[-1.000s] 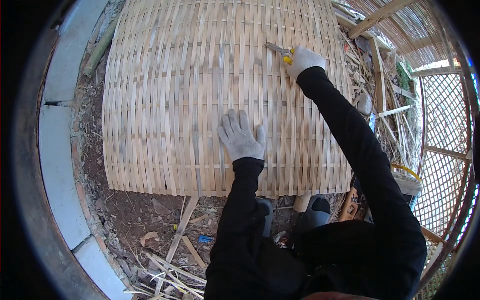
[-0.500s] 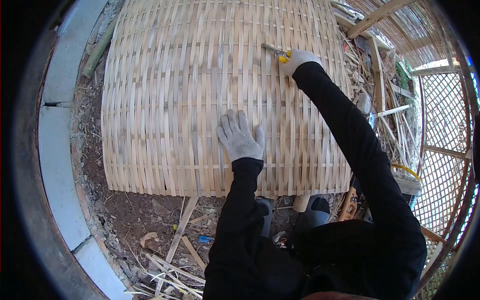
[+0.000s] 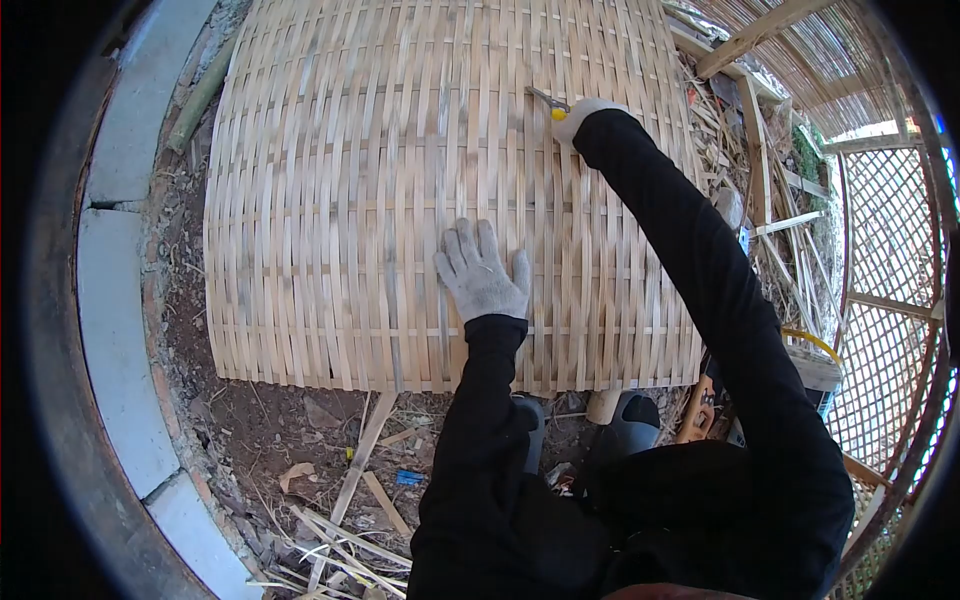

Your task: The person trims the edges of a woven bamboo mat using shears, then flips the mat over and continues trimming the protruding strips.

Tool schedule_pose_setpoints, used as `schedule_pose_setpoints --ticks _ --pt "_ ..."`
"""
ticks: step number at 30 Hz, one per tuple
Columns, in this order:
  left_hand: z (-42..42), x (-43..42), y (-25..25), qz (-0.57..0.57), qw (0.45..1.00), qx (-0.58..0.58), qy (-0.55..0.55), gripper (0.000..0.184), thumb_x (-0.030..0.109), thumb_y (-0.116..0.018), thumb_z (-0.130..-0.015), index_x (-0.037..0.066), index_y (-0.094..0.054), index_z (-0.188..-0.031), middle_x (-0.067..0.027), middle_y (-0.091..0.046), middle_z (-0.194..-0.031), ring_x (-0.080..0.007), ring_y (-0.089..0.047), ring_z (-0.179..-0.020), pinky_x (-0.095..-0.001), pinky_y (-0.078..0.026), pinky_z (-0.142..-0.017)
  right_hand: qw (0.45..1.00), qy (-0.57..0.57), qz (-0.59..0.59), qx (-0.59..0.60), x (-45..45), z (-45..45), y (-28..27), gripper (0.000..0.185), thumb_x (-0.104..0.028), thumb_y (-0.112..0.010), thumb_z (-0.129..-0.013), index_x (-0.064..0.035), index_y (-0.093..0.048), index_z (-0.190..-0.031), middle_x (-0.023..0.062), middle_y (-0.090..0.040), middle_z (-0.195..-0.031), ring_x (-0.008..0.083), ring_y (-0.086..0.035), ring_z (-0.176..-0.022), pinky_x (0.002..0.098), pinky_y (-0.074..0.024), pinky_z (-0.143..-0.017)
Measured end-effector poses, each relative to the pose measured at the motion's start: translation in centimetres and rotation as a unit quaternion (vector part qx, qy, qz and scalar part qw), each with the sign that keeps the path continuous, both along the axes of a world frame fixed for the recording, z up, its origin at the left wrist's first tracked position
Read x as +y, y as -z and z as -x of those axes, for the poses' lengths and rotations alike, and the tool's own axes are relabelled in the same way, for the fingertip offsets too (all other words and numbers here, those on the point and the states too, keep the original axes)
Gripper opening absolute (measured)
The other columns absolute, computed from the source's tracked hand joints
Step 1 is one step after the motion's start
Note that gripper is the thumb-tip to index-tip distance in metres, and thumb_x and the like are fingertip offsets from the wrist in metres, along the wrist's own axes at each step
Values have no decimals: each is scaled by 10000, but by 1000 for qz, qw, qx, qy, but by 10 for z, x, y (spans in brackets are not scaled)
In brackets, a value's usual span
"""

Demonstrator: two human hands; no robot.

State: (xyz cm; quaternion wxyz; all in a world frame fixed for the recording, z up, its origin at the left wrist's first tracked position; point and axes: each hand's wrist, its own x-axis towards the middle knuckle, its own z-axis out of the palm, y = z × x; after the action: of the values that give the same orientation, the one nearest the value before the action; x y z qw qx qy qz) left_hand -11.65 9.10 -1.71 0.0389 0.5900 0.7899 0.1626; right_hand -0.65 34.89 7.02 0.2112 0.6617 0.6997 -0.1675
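A large panel of woven bamboo strips [image 3: 320, 220] lies in front of me, bowed slightly upward. My left hand [image 3: 483, 272], in a pale grey work glove, rests flat on its near half with the fingers spread. Farther up and to the right, my gloved right hand [image 3: 583, 120] is closed around a pair of pliers [image 3: 550, 100] with yellow handles. The metal jaws point left, low over the weave; whether they touch a strip is too small to tell. Most of the handles are hidden in my palm.
Pale concrete blocks [image 3: 125, 300] edge the left side. Bamboo offcuts [image 3: 350, 465] and a small blue item [image 3: 409, 478] litter the dirt near my feet. An orange-handled tool [image 3: 698, 408] lies by the panel's near right corner. Lattice fencing [image 3: 885, 220] stands at right.
My right wrist has turned and shifted slightly left and down, so less of the yellow handles shows. My left hand has stayed in place on the panel.
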Motion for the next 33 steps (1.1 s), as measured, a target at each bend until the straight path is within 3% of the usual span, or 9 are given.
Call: schedule_pose_setpoints --ticks 8,11,14,17,18,20,24,27,33 --pt "0 -1 5 -2 1000 -2 -2 639 435 -612 -906 42 -504 -1397 -209 -431 -1495 -380 -352 -1411 -536 -239 -1182 999 -18 40 -19 34 2 25 571 -558 -582 -903 -28 -753 -1031 150 -723 -885 278 -697 -776 396 -531 -711" --pt "1 -1 3 6 1000 -17 -1 652 437 -612 -903 42 -503 -1412 -214 -423 -1509 -386 -345 -1421 -539 -229 -1189 999 -21 -26 27 27 -6 32 579 -582 -616 -882 -29 -753 -987 134 -712 -822 277 -691 -753 390 -526 -697" --pt "2 -1 -2 15 999 -32 0 660 441 -604 -906 41 -506 -1421 -217 -429 -1513 -391 -343 -1424 -546 -223 -1189 985 56 -36 156 28 -28 52 569 -601 -659 -860 -38 -738 -875 103 -680 -713 242 -660 -638 377 -497 -611" --pt "2 -3 2 7 999 -39 -2 671 451 -590 -910 40 -506 -1433 -208 -438 -1517 -393 -338 -1428 -555 -210 -1192 931 191 -23 310 11 -53 64 515 -570 -716 -855 -79 -660 -710 23 -579 -583 139 -516 -447 329 -382 -456" --pt "2 -4 3 5 999 -42 -4 676 455 -585 -911 41 -505 -1439 -204 -441 -1519 -392 -336 -1430 -557 -204 -1194 926 159 -56 337 5 -64 72 471 -530 -736 -868 -96 -642 -711 4 -561 -580 127 -492 -439 317 -370 -443" --pt "3 -5 5 10 999 -52 -10 686 468 -566 -917 47 -502 -1455 -183 -430 -1539 -392 -328 -1437 -560 -180 -1201 865 237 60 438 -29 -72 53 391 -469 -743 -897 -102 -645 -803 -8 -563 -620 121 -482 -445 296 -363 -434" --pt "3 -6 9 -5 997 -69 -16 685 465 -559 -918 33 -496 -1445 -190 -422 -1536 -394 -321 -1442 -568 -169 -1204 848 208 139 467 -105 -85 21 359 -405 -694 -952 -69 -620 -851 23 -594 -662 130 -553 -528 296 -418 -505" --pt "3 -6 7 -17 996 -84 -14 686 458 -561 -915 18 -493 -1437 -204 -428 -1521 -396 -322 -1440 -571 -171 -1201 791 246 203 523 -160 -96 24 306 -337 -646 -992 -37 -615 -938 53 -613 -682 170 -590 -553 311 -455 -525" --pt "3 -9 1 -71 994 -79 -15 617 397 -603 -885 2 -530 -1353 -215 -456 -1459 -403 -346 -1403 -569 -210 -1174 794 278 210 499 -248 -129 28 296 -327 -641 -992 -32 -626 -1008 54 -641 -760 170 -619 -586 343 -507 -555"
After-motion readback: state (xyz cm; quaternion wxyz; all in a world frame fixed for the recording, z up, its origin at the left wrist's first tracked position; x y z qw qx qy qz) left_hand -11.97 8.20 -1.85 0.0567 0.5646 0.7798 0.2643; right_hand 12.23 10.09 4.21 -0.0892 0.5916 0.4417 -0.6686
